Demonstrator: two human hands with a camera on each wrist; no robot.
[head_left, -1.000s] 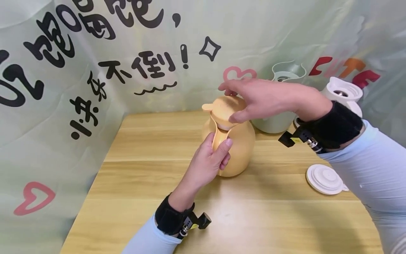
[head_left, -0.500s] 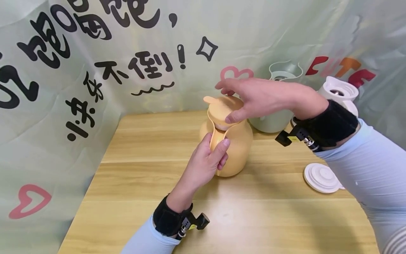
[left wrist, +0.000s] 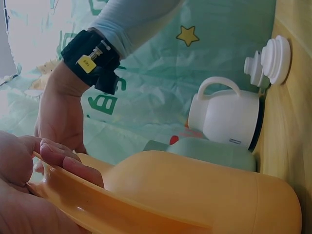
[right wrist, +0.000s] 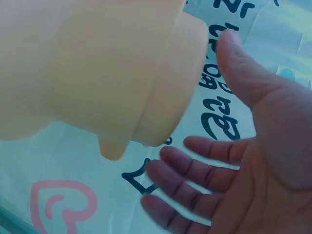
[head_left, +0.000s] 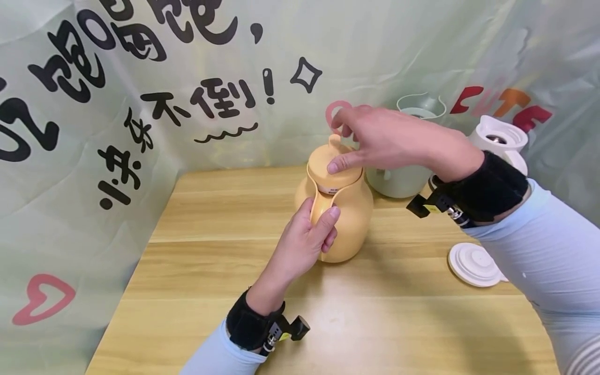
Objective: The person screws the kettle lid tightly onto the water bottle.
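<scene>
A yellow-orange vacuum jug (head_left: 353, 224) stands upright on the wooden table. Its round lid (head_left: 325, 162) sits in the neck, with a small tab (head_left: 335, 139) pointing to the back; a pale band shows under the lid's edge. My left hand (head_left: 297, 247) grips the jug's handle (head_left: 322, 204), fingers curled round it and thumb on top. Above the lid is my right hand (head_left: 398, 136), thumb over the lid's top and fingers behind it. In the right wrist view, that hand (right wrist: 273, 136) has loosely spread fingers, with a gap between them and the lid (right wrist: 178, 83).
Behind the right hand stands a grey-green jug (head_left: 398, 183) without a lid. Right of it is a white jug (head_left: 508, 136), its mouth uncovered. A white lid (head_left: 474, 264) lies on the table (head_left: 211, 260) at the right. A printed cloth (head_left: 234, 151) hangs close behind.
The lid has turned clockwise seen from above: its tab swung from the left round to the back. My right hand shifted slightly over it. The left hand keeps its grip on the handle.
</scene>
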